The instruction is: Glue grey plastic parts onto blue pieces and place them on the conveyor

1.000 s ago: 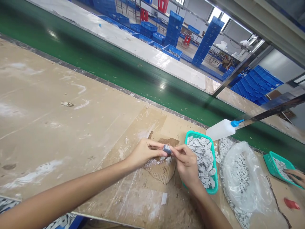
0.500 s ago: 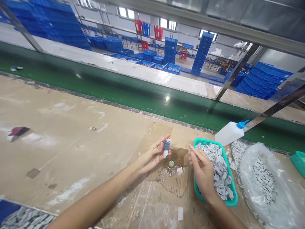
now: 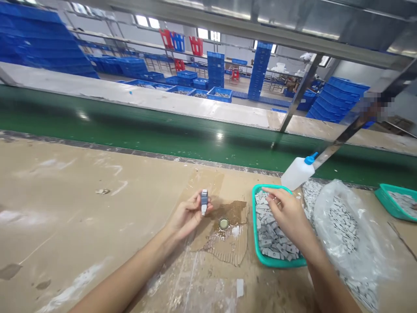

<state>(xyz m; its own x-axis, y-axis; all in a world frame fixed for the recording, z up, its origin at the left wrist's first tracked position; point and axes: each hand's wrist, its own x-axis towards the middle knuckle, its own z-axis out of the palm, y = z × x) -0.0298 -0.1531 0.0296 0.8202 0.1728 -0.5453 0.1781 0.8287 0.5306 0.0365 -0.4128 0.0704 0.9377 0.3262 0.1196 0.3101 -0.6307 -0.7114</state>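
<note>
Left hand (image 3: 187, 214) pinches an upright grey part (image 3: 204, 202) just left of the teal basket (image 3: 255, 243); right hand (image 3: 286, 212) rests loosely curled on grey pieces (image 3: 272, 241) inside it. The part looks light, stiff, best gripped by its sides.

A small grey-blue part (image 3: 204, 201) stands upright, pinched at fingertip height. Pale grey pieces (image 3: 272, 237) fill the teal basket (image 3: 254, 226).
</note>
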